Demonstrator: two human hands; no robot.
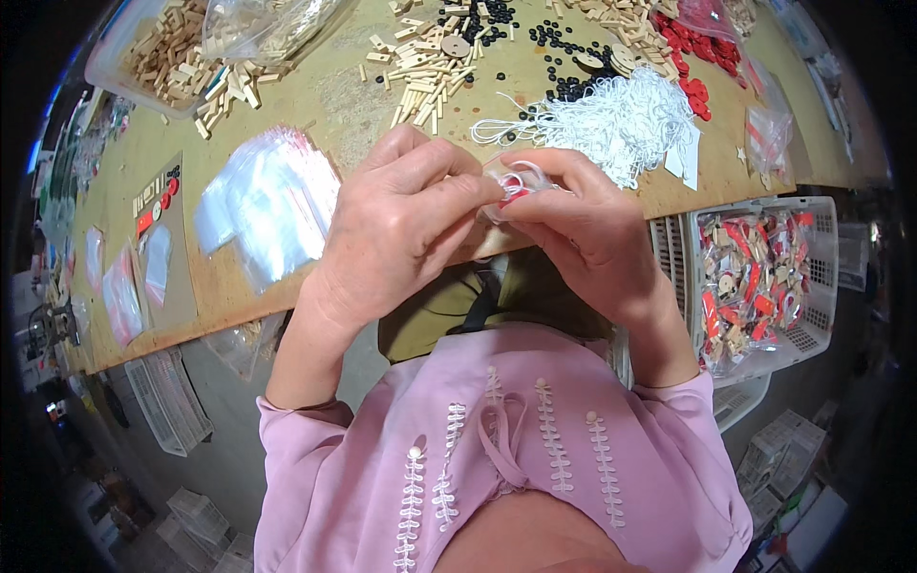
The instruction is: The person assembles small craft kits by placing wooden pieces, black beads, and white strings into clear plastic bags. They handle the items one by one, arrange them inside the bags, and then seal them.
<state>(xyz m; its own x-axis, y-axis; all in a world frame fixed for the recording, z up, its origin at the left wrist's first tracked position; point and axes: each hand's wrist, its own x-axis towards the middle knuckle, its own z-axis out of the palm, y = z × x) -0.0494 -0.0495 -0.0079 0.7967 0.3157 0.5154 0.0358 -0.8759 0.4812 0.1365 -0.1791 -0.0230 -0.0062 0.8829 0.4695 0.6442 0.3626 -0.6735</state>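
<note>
My left hand (396, 215) and my right hand (587, 224) meet over the table's front edge. Between their fingertips is a small clear plastic bag (494, 212) with a loop of white cord and something red in it or at its mouth. Fingers of both hands are closed in a pinch and partly cover the bag. Left of my left hand lies a fanned stack of clear zip bags (272, 201). Just beyond my right hand is a tangled heap of white cords (621, 119).
Wooden sticks (435, 81), black rings (573, 57) and red discs (702, 57) lie in piles at the back. A plastic bin (158, 91) of wooden blocks stands far left. Right of me, a white crate (821, 277) holds filled bags. Sample parts (158, 205) lie on a board at left.
</note>
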